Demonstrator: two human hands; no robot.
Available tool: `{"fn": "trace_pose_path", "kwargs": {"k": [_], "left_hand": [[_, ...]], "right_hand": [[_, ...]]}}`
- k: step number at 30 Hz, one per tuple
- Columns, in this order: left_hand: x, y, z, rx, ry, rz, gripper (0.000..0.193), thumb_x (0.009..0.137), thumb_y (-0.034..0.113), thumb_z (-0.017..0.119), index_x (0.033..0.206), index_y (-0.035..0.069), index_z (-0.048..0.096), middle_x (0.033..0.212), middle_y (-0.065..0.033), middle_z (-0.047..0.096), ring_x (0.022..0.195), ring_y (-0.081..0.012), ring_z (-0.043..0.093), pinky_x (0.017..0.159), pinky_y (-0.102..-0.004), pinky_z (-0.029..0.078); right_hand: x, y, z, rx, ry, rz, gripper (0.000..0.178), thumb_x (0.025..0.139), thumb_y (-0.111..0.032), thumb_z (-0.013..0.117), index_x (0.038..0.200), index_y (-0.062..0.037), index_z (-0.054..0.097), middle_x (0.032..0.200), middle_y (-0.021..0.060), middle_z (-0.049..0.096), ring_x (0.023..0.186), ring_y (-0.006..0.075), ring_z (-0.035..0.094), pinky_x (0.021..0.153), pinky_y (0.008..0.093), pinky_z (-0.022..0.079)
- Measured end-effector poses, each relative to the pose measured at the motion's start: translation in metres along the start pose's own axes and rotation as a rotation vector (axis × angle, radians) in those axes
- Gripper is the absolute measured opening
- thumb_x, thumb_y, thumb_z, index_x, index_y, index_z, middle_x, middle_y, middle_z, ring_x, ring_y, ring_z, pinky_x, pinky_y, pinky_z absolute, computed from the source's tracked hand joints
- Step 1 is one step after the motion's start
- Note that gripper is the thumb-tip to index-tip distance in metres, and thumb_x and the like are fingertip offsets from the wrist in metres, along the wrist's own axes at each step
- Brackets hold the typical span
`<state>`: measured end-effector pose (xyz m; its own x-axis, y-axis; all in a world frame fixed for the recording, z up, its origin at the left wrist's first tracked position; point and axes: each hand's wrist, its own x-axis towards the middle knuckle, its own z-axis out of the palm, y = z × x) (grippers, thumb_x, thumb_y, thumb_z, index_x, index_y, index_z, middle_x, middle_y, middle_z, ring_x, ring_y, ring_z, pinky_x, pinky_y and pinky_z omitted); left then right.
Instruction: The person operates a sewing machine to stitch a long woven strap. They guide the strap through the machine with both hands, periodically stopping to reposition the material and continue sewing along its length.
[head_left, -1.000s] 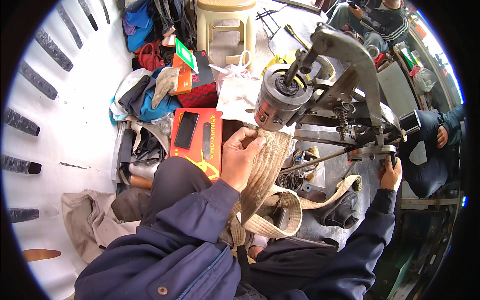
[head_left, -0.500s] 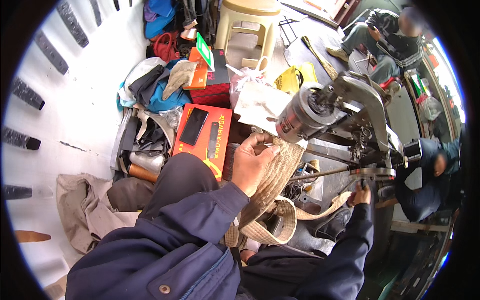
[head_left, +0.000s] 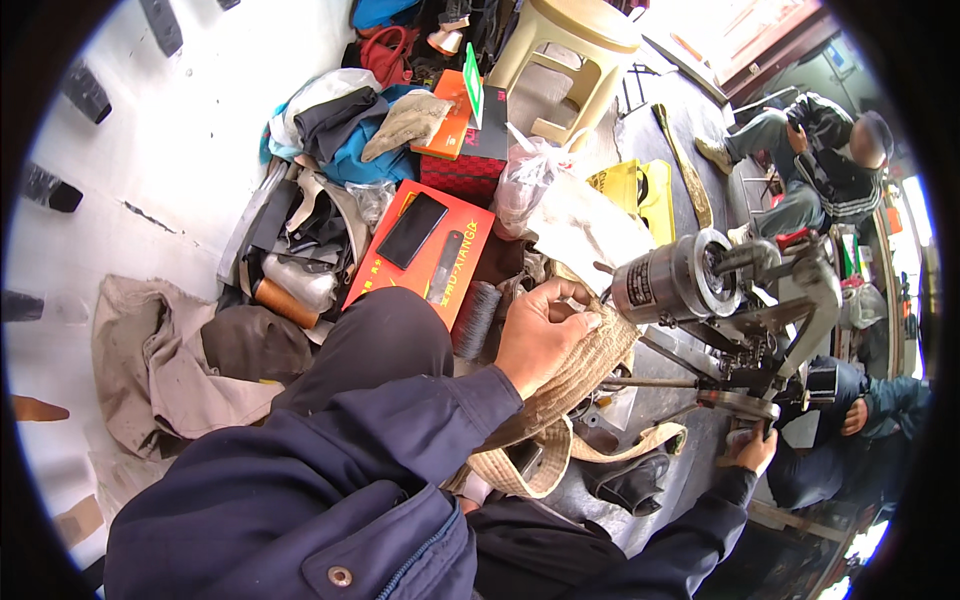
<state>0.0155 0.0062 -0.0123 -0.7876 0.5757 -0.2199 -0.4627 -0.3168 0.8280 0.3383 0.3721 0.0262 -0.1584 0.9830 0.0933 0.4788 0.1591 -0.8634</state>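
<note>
My left hand (head_left: pixel 545 338) pinches the upper edge of a tan, ribbed piece of stitched cloth (head_left: pixel 565 395) between thumb and fingers. The cloth's edge lies beside the metal cylinder of a sewing machine (head_left: pixel 640 283); the needle spot is hidden from me. From the cloth's lower part a tan stitched strap (head_left: pixel 530 478) loops down and off to the right. At the machine's far side, my right hand (head_left: pixel 757 452) is closed on a handle at the rim of the metal wheel (head_left: pixel 738 402). Its grip is small and partly hidden.
Left of my knee, a red box (head_left: pixel 380 285) carries a black phone (head_left: pixel 412 230). A black brush (head_left: pixel 477 318) stands beside it. A beige stool (head_left: pixel 580 35) and yellow bag (head_left: pixel 640 195) lie beyond. Two people sit at right, one (head_left: pixel 835 150) farther back.
My view has tilted, so the machine sits lower and farther right in it. My left hand still pinches the cloth; my right hand stays at the wheel, its wrist turned differently.
</note>
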Motion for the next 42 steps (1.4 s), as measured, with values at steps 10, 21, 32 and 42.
{"fn": "trace_pose_path", "kwargs": {"k": [10,21,32,42], "left_hand": [[-0.003,0.004,-0.001,0.082,0.012,0.029,0.017,0.085,0.006,0.073,0.1,0.003,0.065,0.076,-0.003,0.071,0.068,-0.0035,0.061,0.064,-0.0224,0.047],[-0.002,0.009,0.0,0.14,0.038,0.032,0.019,0.084,0.008,0.074,0.1,0.003,0.065,0.069,-0.0025,0.068,0.062,-0.0035,0.057,0.059,-0.023,0.044],[-0.001,0.009,-0.001,0.175,0.029,0.08,0.019,0.083,0.009,0.074,0.099,0.003,0.065,0.07,-0.0038,0.069,0.063,-0.0042,0.058,0.061,-0.0236,0.045],[0.002,0.009,0.0,0.117,0.002,0.039,0.02,0.085,0.007,0.074,0.102,0.002,0.065,0.076,-0.0041,0.071,0.069,-0.0043,0.061,0.065,-0.0225,0.047]], "right_hand": [[-0.032,0.078,0.058,-0.145,-0.377,0.354,0.029,0.098,-0.038,0.058,0.103,-0.0102,0.053,0.056,0.0099,0.057,0.041,0.0243,0.059,0.033,0.0363,0.045],[-0.002,-0.002,-0.002,-0.074,0.016,-0.143,0.015,0.1,-0.025,0.058,0.096,-0.0121,0.053,0.056,-0.0014,0.046,0.038,0.0104,0.041,0.034,0.0253,0.031],[-0.065,0.042,0.072,-0.14,-0.464,0.234,0.033,0.099,-0.037,0.061,0.104,-0.0051,0.052,0.057,0.0064,0.056,0.041,0.0194,0.055,0.037,0.0317,0.042],[-0.019,-0.021,0.006,-0.032,0.056,-0.036,0.014,0.101,-0.021,0.057,0.095,-0.0106,0.051,0.062,-0.0003,0.048,0.044,0.0086,0.044,0.037,0.0249,0.035]]}}
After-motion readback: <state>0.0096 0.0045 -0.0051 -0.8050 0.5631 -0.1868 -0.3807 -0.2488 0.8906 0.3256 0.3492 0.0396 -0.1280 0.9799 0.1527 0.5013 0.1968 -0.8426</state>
